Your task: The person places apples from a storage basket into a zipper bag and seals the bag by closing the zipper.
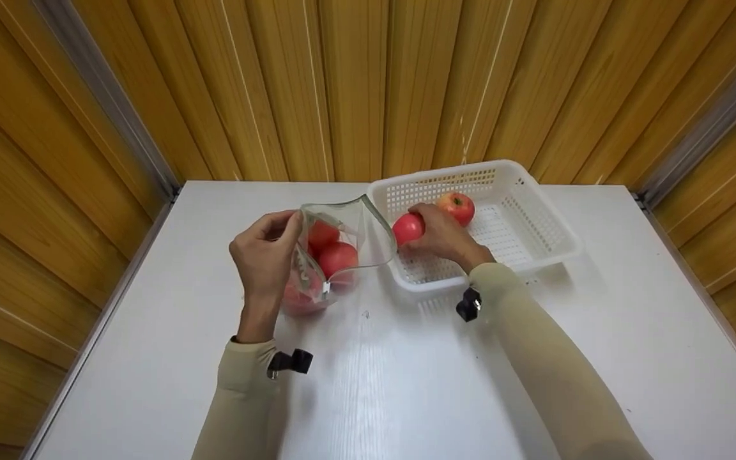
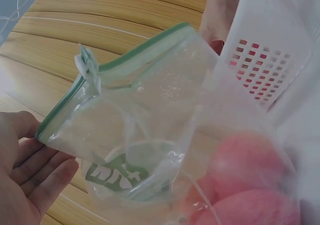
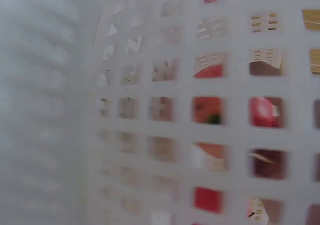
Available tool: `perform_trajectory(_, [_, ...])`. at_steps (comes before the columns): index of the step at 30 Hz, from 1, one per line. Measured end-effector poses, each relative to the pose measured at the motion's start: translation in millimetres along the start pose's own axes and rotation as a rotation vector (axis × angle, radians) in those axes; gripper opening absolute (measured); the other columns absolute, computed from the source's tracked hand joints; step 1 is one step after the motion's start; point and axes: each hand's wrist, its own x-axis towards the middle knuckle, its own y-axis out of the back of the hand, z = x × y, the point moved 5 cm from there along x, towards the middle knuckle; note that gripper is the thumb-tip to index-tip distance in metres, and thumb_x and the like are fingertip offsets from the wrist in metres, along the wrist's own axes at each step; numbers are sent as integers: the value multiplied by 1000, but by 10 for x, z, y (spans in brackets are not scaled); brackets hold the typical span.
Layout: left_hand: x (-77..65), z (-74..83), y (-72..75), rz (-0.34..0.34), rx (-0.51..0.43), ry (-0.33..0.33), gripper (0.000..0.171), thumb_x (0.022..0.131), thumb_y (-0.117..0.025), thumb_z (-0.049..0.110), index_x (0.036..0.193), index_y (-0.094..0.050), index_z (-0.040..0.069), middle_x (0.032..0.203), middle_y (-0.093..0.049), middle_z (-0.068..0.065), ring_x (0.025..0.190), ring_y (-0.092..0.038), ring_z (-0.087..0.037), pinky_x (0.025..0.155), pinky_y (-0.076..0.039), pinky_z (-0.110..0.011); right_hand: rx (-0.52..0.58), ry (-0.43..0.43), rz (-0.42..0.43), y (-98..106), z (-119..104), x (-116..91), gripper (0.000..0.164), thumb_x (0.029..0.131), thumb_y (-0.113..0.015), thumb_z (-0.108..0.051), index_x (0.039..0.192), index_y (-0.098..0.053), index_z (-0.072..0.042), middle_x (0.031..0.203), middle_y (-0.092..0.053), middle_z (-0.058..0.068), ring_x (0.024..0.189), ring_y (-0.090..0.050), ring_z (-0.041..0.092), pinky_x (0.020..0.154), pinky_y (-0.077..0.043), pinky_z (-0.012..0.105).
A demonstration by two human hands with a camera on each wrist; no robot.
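My left hand (image 1: 264, 255) pinches the green-edged rim of a clear zip bag (image 1: 371, 239) between thumb and fingers, and the bag's mouth gapes toward the basket. Inside the bag lie several red apples (image 1: 338, 259), also seen through the plastic as pink-red apples (image 2: 247, 165) in the left wrist view. My right hand (image 1: 441, 235) grips a red apple (image 1: 408, 229) at the left side of a white plastic basket (image 1: 550, 220). Just behind that hand, another apple (image 1: 457, 207) sits in the basket. The right wrist view is mostly filled by the perforated basket wall (image 3: 235, 82).
Both the bag and the basket stand on a white table (image 1: 368, 383), the basket near its back edge. Yellow wood-look panels (image 1: 355, 89) rise behind and at both sides. Each sleeve carries a small black wrist camera (image 1: 468, 305).
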Motion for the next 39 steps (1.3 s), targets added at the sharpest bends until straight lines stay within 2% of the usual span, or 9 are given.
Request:
perform_trajectory(6, [-6, 2, -25, -3, -22, 50, 12, 96, -81, 17, 101, -85, 6, 94, -80, -4, 77, -70, -17, 73, -59, -23, 32, -16, 35, 33, 11, -41, 81, 84, -92, -24, 152, -49, -8, 143, -57, 11, 129, -54, 34, 109, -48, 56])
perform_trajectory(13, [-23, 35, -57, -19, -51, 50, 10, 94, -82, 14, 97, -85, 5, 91, -80, -5, 76, -71, -18, 70, -58, -23, 63, 18, 133, 153, -42, -179, 80, 85, -90, -28, 152, -50, -8, 147, -55, 12, 131, -53, 33, 107, -50, 55])
perform_trajectory(19, [-97, 66, -85, -14, -83, 90, 12, 94, -84, 17, 98, -86, 6, 90, -80, -5, 75, -70, -19, 66, -58, -23, 132, 3, 213, 293, -108, -330, 84, 85, -90, -30, 155, -47, -11, 150, -52, 11, 134, -50, 34, 105, -52, 56])
perform_trajectory(26, [-146, 47, -116, -19, -85, 127, 13, 94, -83, 17, 101, -85, 6, 93, -81, -4, 79, -71, -20, 69, -60, -25, 185, 72, 297, 403, -193, -468, 81, 86, -89, -27, 154, -50, -7, 146, -56, 12, 131, -53, 32, 103, -53, 53])
perform_trajectory(32, [-126, 34, -149, -25, -92, 119, 14, 94, -83, 17, 100, -85, 5, 93, -80, -5, 79, -70, -20, 68, -59, -24, 226, 71, 337, 414, -198, -561, 81, 86, -89, -27, 154, -50, -7, 144, -56, 13, 129, -54, 31, 101, -54, 51])
perform_trajectory(39, [-14, 5, -201, -22, -122, 102, 12, 94, -83, 14, 98, -85, 4, 89, -80, -6, 78, -72, -20, 67, -59, -25, 298, 79, 382, 452, -203, -668, 80, 85, -92, -26, 151, -51, -9, 142, -56, 11, 127, -54, 28, 100, -54, 47])
